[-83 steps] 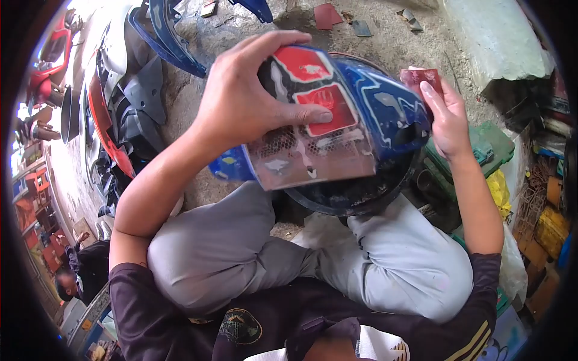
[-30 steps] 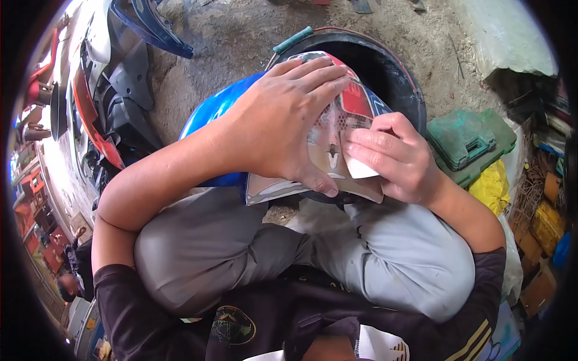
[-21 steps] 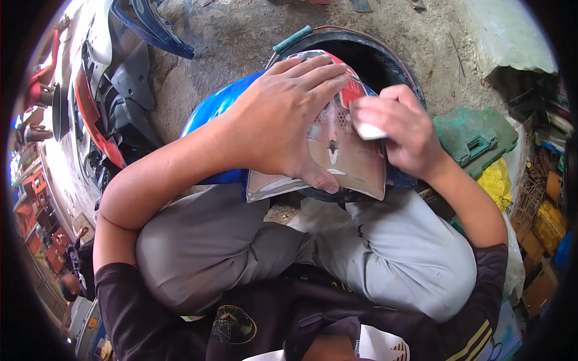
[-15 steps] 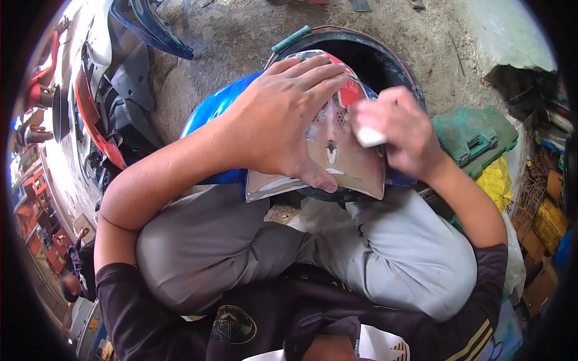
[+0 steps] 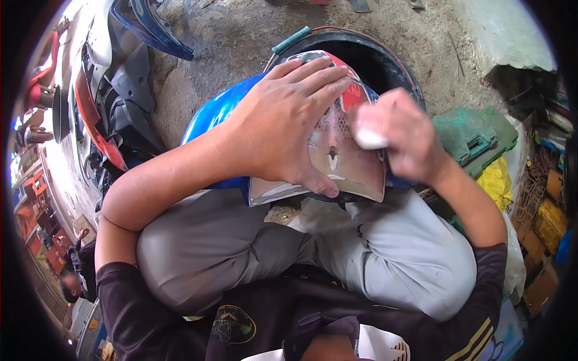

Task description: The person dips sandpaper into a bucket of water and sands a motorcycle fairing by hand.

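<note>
A curved panel (image 5: 355,165) in blue, red and worn brownish-grey rests over a black bucket (image 5: 385,60) between my knees. Spread across the panel's left part lies my left hand (image 5: 289,120), its fingers up near the red patch and its thumb by the lower edge. My right hand (image 5: 400,135), blurred by motion, is closed on a folded sheet of sandpaper (image 5: 370,139) whose pale back shows, against the panel's right side.
Blue curved parts (image 5: 150,30) and dark and red panels (image 5: 123,96) lie at the left. To the right are a green case (image 5: 472,138), a yellow bag (image 5: 497,186) and a concrete block (image 5: 512,36). Another person (image 5: 78,271) is at the far left.
Since the first frame, the panel has come down and turned over the bucket, and the sandpaper has moved onto it. Lately my right hand has shifted slightly up the panel; my left hand has stayed nearly still.
</note>
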The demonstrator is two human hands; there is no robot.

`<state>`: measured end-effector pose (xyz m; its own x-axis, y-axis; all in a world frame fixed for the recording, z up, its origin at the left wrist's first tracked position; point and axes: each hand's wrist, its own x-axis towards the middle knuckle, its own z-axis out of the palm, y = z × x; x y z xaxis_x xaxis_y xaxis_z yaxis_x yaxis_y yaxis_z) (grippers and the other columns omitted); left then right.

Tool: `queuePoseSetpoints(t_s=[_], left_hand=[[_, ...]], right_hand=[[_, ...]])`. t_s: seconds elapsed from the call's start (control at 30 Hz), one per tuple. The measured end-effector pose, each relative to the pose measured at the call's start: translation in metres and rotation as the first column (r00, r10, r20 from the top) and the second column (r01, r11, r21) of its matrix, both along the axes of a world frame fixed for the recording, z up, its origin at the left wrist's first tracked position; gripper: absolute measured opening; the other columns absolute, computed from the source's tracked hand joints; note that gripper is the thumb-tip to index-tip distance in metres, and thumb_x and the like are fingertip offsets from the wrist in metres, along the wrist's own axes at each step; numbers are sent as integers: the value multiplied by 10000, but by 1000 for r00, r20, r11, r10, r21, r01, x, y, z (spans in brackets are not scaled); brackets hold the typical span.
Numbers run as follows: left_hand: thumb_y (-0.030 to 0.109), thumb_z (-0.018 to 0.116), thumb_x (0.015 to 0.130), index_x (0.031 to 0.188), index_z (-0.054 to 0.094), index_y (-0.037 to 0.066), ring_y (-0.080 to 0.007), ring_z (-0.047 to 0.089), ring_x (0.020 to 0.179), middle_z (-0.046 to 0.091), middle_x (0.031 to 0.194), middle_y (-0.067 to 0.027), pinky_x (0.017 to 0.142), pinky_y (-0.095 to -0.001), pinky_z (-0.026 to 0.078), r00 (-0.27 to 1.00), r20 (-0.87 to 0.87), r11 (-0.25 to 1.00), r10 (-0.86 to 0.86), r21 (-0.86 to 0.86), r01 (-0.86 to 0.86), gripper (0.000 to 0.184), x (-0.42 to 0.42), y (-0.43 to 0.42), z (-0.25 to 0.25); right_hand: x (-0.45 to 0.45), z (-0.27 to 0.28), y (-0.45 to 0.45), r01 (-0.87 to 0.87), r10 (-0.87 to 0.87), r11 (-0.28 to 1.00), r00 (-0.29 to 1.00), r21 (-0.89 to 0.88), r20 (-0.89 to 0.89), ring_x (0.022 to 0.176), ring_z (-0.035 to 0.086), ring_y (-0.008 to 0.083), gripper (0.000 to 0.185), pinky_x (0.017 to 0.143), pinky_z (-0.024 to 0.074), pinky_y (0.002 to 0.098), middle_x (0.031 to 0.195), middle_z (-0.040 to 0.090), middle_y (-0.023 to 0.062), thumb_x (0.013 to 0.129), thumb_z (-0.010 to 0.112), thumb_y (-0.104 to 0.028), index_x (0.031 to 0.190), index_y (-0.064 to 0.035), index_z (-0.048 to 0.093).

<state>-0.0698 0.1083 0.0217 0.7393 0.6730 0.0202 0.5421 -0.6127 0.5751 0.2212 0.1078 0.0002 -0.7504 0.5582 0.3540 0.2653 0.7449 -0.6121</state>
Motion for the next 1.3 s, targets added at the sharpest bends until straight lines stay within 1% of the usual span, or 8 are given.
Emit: queuePoseSetpoints(t_s=[0.17, 0.3, 0.37, 0.63, 0.7, 0.83, 0.97, 1.3], left_hand=[[661, 989, 524, 1620, 477, -37, -431, 428, 1603, 517, 1679, -218, 1320, -579, 328, 1000, 12, 1000, 1, 1, -1, 1397, 0, 0, 0], [668, 987, 513, 1621, 479, -36, -436, 430, 1600, 524, 1672, -221, 1321, -580, 326, 1000, -11, 1000, 19, 3, -19, 1407, -1, -4, 1], [678, 986, 512, 1624, 477, -35, -434, 429, 1602, 521, 1675, -221, 1321, -584, 323, 1000, -3, 1000, 9, 3, -9, 1415, 0, -2, 0], [704, 970, 537, 1626, 473, -41, -436, 426, 1604, 514, 1681, -226, 1324, -585, 318, 1000, 2, 1000, 6, 15, -6, 1409, 1, -1, -1], [708, 966, 546, 1624, 472, -45, -438, 426, 1604, 514, 1679, -229, 1325, -583, 317, 1000, -5, 1000, 15, 12, -15, 1405, -1, -3, -2], [730, 955, 563, 1604, 491, -68, -424, 436, 1599, 526, 1670, -229, 1325, -565, 323, 1000, 5, 1000, 0, 31, 0, 1391, 1, -2, -1], [748, 942, 590, 1562, 535, -102, -401, 463, 1584, 555, 1644, -230, 1324, -527, 339, 1000, -14, 998, 10, 58, -10, 1354, -1, -2, 0], [697, 971, 539, 1630, 460, -51, -440, 412, 1613, 504, 1694, -217, 1320, -587, 319, 1000, -8, 1000, 8, 6, -8, 1418, 1, -1, 0]], right_hand=[[2, -5, 9, 32, -35, 997, 999, 77, 38, 1024, 685, 365, 518, 887, 612, 444, 1226, 793, 110, 710, 802, -18, 1226, -23, 759], [-10, 21, -17, -78, 79, 996, 997, -51, 14, 1011, 699, 364, 508, 869, 608, 444, 1257, 786, 126, 722, 839, -15, 1223, -27, 750], [-1, -1, -1, 18, -18, 997, 1000, 71, -6, 990, 692, 362, 523, 872, 615, 442, 1221, 786, 114, 721, 847, -34, 1236, -28, 753], [6, 2, 3, 20, -24, 998, 998, 57, 61, 1019, 691, 346, 496, 870, 628, 423, 1216, 776, 96, 729, 851, -68, 1216, -44, 759], [-11, 25, -19, -125, 123, 989, 992, -78, -18, 1000, 693, 359, 464, 846, 624, 423, 1226, 783, 106, 738, 811, -5, 1197, -33, 750], [0, 8, 13, 3, -13, 994, 995, 107, 98, 1005, 704, 349, 435, 856, 632, 418, 1208, 785, 126, 761, 809, -33, 1193, -27, 758], [-16, 33, -23, -96, 93, 993, 994, 61, 51, 995, 710, 356, 430, 844, 633, 423, 1210, 782, 133, 759, 805, -30, 1183, 3, 747], [1, 8, -6, 18, -34, 994, 988, 107, 153, 1031, 698, 346, 373, 914, 617, 413, 1303, 739, 162, 796, 791, -72, 1161, -3, 757]])
